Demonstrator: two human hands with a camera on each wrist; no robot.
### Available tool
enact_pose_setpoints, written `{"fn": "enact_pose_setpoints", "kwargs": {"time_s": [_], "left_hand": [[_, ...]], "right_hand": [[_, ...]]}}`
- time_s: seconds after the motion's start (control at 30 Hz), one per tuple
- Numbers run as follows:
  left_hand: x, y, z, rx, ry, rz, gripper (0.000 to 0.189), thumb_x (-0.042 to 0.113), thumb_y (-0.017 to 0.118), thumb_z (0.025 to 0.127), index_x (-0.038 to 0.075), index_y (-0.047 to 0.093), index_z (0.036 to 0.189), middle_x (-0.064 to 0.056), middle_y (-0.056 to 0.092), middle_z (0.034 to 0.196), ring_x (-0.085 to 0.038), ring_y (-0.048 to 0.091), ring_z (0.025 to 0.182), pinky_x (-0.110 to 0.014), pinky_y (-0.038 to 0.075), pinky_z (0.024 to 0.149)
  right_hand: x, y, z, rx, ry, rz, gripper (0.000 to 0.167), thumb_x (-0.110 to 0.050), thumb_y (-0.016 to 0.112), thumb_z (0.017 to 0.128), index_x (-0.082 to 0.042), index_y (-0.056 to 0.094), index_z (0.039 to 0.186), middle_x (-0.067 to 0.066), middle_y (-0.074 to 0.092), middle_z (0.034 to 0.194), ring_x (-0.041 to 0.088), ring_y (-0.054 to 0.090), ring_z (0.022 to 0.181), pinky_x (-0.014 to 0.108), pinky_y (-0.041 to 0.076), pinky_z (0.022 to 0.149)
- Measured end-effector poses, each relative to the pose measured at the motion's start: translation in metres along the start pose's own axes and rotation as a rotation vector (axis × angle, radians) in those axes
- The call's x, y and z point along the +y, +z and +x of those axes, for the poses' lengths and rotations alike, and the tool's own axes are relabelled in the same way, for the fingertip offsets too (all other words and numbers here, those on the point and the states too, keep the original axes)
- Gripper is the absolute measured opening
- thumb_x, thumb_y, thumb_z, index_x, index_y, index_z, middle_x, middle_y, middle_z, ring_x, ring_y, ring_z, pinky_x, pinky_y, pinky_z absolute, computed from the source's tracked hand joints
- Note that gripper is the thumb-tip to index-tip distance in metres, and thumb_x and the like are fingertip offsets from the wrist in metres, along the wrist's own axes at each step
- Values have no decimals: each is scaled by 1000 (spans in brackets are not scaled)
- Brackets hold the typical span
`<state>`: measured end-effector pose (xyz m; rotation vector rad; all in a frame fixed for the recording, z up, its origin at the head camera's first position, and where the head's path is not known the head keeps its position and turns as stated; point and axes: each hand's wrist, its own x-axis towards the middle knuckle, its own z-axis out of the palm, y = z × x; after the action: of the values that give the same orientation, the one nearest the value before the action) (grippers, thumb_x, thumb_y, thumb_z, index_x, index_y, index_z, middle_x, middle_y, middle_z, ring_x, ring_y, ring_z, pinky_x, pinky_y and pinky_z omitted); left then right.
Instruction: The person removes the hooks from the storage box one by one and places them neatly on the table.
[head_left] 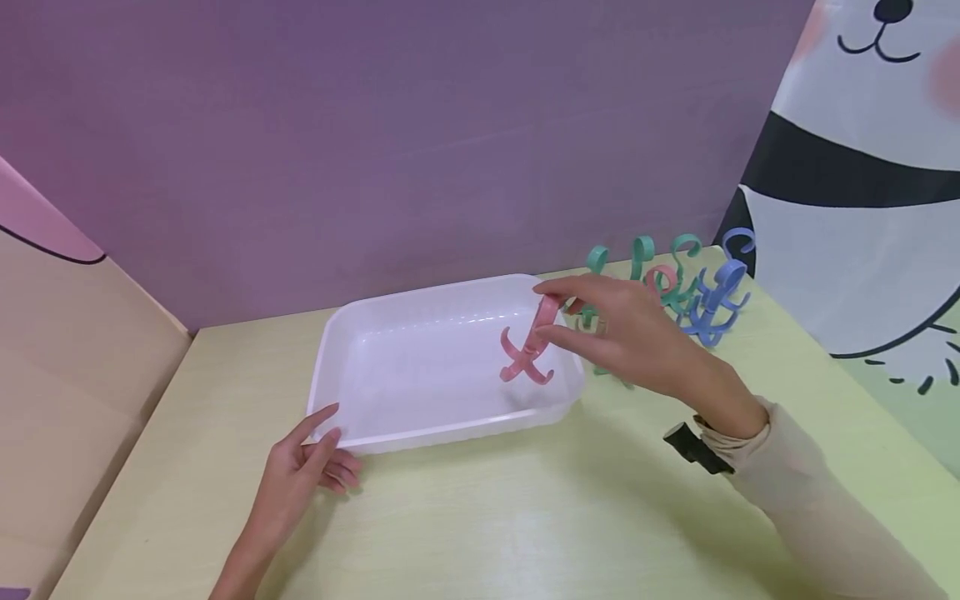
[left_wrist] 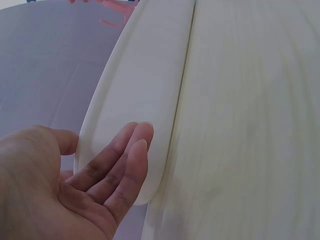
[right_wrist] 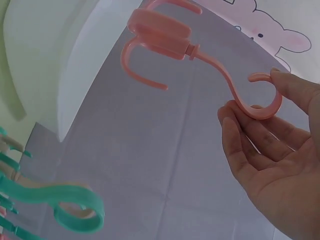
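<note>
My right hand (head_left: pixel 630 333) pinches a pink multi-armed hanging hook (head_left: pixel 529 350) by its curved top, thumb and fingers on the curl. In the head view, the hook's prongs hang downward over the right part of a white plastic tray (head_left: pixel 450 437). The right wrist view shows the pink hook (right_wrist: pixel 160 32) with its prongs spread. My left hand (head_left: pixel 296 471) is at the tray's near left corner, its fingers loosely extended. In the left wrist view, the thumb of the left hand (left_wrist: pixel 95 185) touches the rim, and other fingers lie beside the outer wall.
Several green hooks (head_left: pixel 642 250) and blue hooks (head_left: pixel 720 300) stand right of the tray, with another pink hook (head_left: pixel 662 279) among them. The pale wooden table (head_left: pixel 465 517) meets a purple backdrop (head_left: pixel 375 167) behind and a panda-printed panel (head_left: pixel 870 250) at the right.
</note>
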<state>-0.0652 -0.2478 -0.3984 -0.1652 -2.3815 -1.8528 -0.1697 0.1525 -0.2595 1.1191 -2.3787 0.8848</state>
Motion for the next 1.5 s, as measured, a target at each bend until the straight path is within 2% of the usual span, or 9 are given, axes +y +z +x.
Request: {"fn": "enact_pose_setpoints", "kwargs": {"time_s": [0.17, 0.27, 0.4, 0.5, 0.7, 0.93, 1.1, 1.4, 1.5], "left_hand": [[-1, 0, 0, 8, -15, 4, 45, 20, 50, 107, 2, 41, 147, -22, 72, 81, -29, 72, 65, -40, 61, 60], [-1, 0, 0, 11, -26, 9, 45, 21, 50, 107, 3, 41, 147, -23, 72, 83, -29, 72, 65, -40, 61, 61], [-1, 0, 0, 12, -35, 12, 45, 21, 50, 107, 5, 41, 148, -23, 72, 84, -29, 72, 66, -41, 61, 62], [-1, 0, 0, 13, -34, 12, 45, 20, 50, 107, 4, 41, 148, -22, 73, 83, -30, 72, 65, -41, 61, 61], [-3, 0, 0, 18, -38, 9, 45, 20, 50, 106, 5, 41, 147, -20, 73, 81, -30, 72, 65, -41, 61, 61], [-1, -2, -1, 14, -22, 6, 43, 19, 50, 107, 3, 42, 146, -21, 73, 81, -30, 71, 64, -40, 61, 59], [0, -2, -2, 9, -6, 2, 44, 18, 49, 107, 1, 41, 146, -21, 72, 81, -29, 71, 63, -40, 61, 59], [1, -4, -4, 2, 15, 12, 43, 15, 48, 107, -1, 40, 146, -21, 72, 80, -29, 71, 63, -40, 60, 58], [1, -5, -5, 4, 15, 15, 43, 15, 48, 107, -1, 40, 146, -21, 72, 80, -30, 71, 63, -41, 60, 57]], "right_hand": [[5, -7, -8, 49, -58, 15, 47, -9, 83, 81, -7, 67, 126, -1, 71, 114, 9, 63, 93, 18, 51, 78], [7, -12, -12, 71, -80, 16, 49, -6, 84, 77, -6, 68, 123, -2, 72, 109, 7, 63, 90, 21, 45, 83], [10, -19, -16, 100, -88, -13, 49, -5, 85, 75, -8, 69, 121, -5, 73, 105, 9, 63, 88, 22, 44, 70], [11, -26, -19, 126, -81, -27, 49, -7, 87, 74, -9, 71, 120, -6, 73, 101, 9, 63, 86, 17, 43, 56], [15, -41, -25, 179, -107, -57, 51, -5, 88, 70, -7, 72, 118, -8, 72, 91, -1, 58, 81, 14, 43, 64], [20, -59, -31, 244, -138, -90, 49, -1, 87, 68, -3, 72, 115, 0, 74, 94, -3, 59, 87, 10, 44, 81], [19, -75, -33, 258, -107, -90, 51, 3, 86, 69, -3, 72, 118, 2, 74, 100, -3, 61, 89, 11, 46, 84], [25, -91, -42, 306, -32, -178, 52, 0, 87, 71, -7, 72, 120, 5, 73, 95, -9, 57, 88, 6, 42, 82], [28, -94, -44, 289, 1, -219, 48, 0, 85, 73, -6, 72, 119, 4, 72, 93, -11, 54, 88, 7, 40, 72]]}}
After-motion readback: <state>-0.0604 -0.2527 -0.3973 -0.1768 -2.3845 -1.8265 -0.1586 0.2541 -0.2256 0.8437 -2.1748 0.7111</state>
